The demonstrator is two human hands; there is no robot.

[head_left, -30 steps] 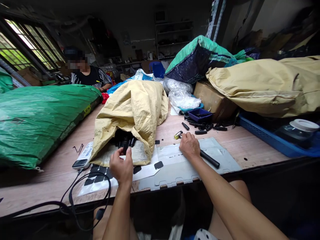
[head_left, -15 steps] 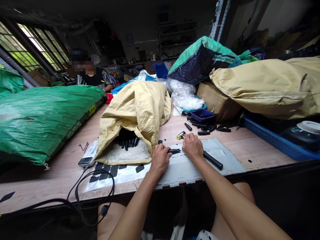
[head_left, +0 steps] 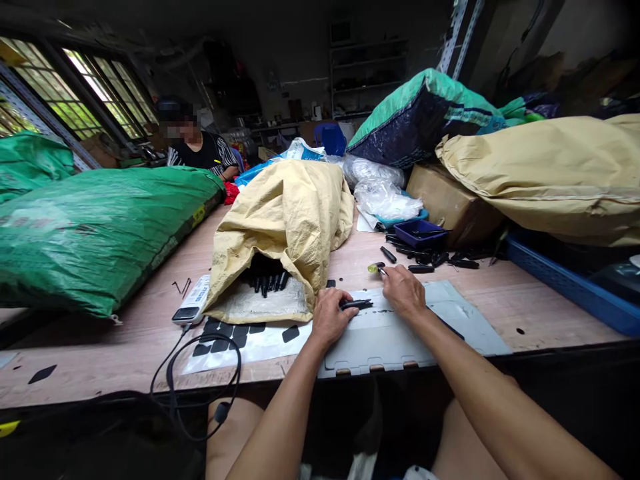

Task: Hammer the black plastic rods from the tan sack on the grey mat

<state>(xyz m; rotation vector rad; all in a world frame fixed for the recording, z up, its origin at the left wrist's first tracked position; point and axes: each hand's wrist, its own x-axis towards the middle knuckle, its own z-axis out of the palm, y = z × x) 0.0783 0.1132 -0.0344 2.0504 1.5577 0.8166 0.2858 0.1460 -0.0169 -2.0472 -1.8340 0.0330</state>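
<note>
My left hand (head_left: pixel 332 315) rests on a grey board (head_left: pixel 370 347) at the table's front edge. Its fingers are closed on a slim black part (head_left: pixel 357 304) that lies along the board and points right. My right hand (head_left: pixel 404 291) grips a small hammer (head_left: pixel 376 268) just below its yellowish, see-through head. Most of the hammer's dark handle is hidden under my right hand and forearm. Beyond the hammer lie loose black handle-like pieces (head_left: pixel 421 269), apart from both hands.
A beige sack (head_left: pixel 290 207) lies open towards me, with several black pieces in its mouth. A sheet of black stickers (head_left: pixel 220 347), a white device (head_left: pixel 193 303) with a cable, and a green sack (head_left: pixel 100 233) are left. A purple tray (head_left: pixel 420 233) and blue basket (head_left: pixel 565 287) stand right.
The whole view has shifted, so things appear further right. The hammer has turned slightly in my right hand, its handle now mostly behind my forearm. My left hand still holds the black part.
</note>
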